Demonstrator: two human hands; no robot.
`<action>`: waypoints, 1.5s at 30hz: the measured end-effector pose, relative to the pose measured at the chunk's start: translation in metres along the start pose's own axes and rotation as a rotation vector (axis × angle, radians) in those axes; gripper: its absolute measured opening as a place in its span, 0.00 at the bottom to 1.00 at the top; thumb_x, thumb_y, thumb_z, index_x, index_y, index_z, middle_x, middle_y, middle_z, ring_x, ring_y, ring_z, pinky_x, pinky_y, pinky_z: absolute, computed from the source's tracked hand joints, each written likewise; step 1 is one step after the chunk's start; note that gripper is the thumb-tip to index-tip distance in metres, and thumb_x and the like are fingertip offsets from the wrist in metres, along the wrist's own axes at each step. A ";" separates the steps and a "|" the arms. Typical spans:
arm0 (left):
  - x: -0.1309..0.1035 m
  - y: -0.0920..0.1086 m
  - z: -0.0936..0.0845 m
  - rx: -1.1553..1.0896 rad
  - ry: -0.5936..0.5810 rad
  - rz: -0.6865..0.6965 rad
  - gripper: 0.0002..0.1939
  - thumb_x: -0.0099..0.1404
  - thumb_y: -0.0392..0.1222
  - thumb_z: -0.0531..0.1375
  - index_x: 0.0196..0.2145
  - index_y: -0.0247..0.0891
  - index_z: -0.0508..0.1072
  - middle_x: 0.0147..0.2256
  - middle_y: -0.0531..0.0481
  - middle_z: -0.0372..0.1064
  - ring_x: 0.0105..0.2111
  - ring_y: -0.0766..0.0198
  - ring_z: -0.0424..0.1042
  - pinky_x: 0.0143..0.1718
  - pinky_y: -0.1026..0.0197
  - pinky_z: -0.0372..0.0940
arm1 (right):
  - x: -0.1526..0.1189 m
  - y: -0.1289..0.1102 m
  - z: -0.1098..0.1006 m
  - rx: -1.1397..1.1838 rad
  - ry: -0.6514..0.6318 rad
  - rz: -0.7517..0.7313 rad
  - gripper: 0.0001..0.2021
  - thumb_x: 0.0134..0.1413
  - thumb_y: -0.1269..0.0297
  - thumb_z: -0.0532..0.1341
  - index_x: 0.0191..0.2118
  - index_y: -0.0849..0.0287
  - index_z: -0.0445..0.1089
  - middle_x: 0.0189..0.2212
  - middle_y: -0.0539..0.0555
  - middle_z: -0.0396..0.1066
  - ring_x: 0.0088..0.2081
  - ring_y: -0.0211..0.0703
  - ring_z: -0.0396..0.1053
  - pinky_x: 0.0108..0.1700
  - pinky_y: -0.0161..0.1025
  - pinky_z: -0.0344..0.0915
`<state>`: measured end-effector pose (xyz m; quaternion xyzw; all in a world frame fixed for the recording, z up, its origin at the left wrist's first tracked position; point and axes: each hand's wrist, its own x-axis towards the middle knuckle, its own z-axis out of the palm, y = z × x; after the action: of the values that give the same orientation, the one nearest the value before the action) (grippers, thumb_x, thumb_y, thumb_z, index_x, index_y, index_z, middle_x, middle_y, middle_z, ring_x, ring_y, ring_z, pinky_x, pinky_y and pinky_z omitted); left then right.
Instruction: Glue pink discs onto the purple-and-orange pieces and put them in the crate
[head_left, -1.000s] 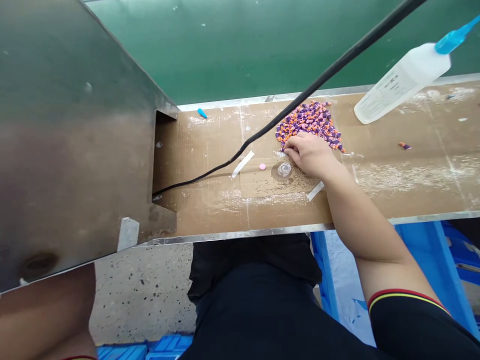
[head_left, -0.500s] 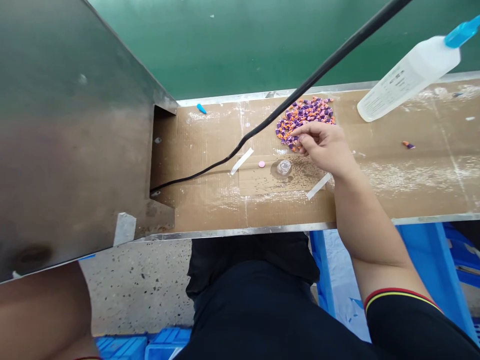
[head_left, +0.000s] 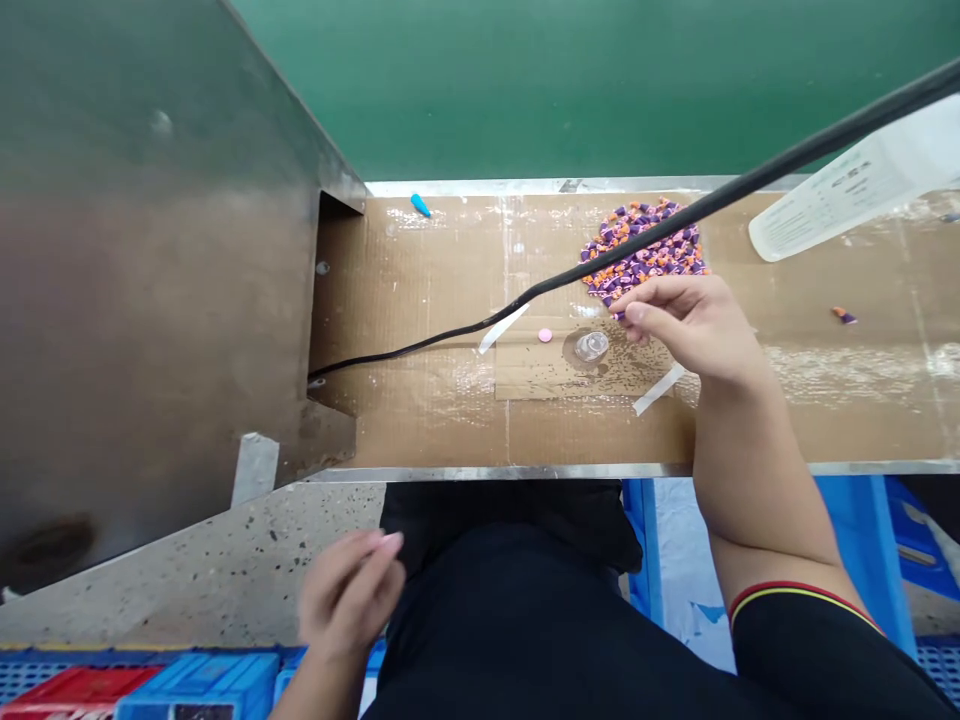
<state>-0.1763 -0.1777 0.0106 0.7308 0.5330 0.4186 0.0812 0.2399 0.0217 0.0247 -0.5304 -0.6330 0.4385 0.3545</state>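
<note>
A brown metal housing (head_left: 165, 300) closes off the left end of the cardboard-covered counter (head_left: 427, 410), and a black cable (head_left: 442, 337) runs out of its opening, crossing in view over the cardboard toward the far right. The left hand (head_left: 352, 595) is in front of the counter's near edge, blurred, fingers curled in toward the thumb; whether they have hold of anything, I cannot tell. A small blue tip (head_left: 420, 205) lies by the far edge, near the housing. Farther right come a strip of white tape (head_left: 504, 328), a pink disc (head_left: 545, 335) and a clear little container (head_left: 592, 346). Just beyond the container, toward the far edge, spreads the pile of purple-and-orange pieces (head_left: 679, 258). The right hand (head_left: 701, 325) reaches to the pile's near side, thumb and forefinger almost together; a purple bit shows at their tips, but I cannot tell if it is pinched. To the right, one loose piece (head_left: 844, 315) lies apart, and a translucent bottle (head_left: 840, 200) is by the far edge.
</note>
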 end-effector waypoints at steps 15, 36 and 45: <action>0.138 0.047 0.182 -0.909 -0.351 -0.143 0.10 0.77 0.44 0.64 0.47 0.40 0.86 0.38 0.45 0.84 0.34 0.62 0.83 0.39 0.60 0.81 | -0.012 -0.011 0.000 -0.643 -0.143 -0.344 0.08 0.67 0.64 0.62 0.41 0.50 0.81 0.36 0.53 0.82 0.34 0.46 0.77 0.39 0.44 0.75; 0.138 0.039 0.180 -1.108 -0.388 -0.599 0.13 0.67 0.51 0.76 0.44 0.43 0.88 0.40 0.45 0.84 0.36 0.61 0.82 0.42 0.57 0.83 | -0.010 -0.010 0.002 -0.648 -0.169 -0.330 0.08 0.70 0.63 0.62 0.41 0.50 0.80 0.37 0.55 0.80 0.36 0.49 0.77 0.39 0.46 0.75; 0.138 0.037 0.181 -1.095 -0.367 -0.700 0.17 0.64 0.53 0.77 0.43 0.39 0.87 0.44 0.43 0.84 0.36 0.62 0.81 0.43 0.56 0.82 | -0.015 -0.016 0.009 -0.647 0.010 -0.313 0.06 0.70 0.59 0.64 0.42 0.46 0.80 0.38 0.55 0.81 0.35 0.50 0.77 0.37 0.49 0.75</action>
<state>-0.0125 -0.0170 -0.0116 0.4276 0.4269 0.4463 0.6601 0.2290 0.0041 0.0363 -0.5142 -0.8108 0.1531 0.2341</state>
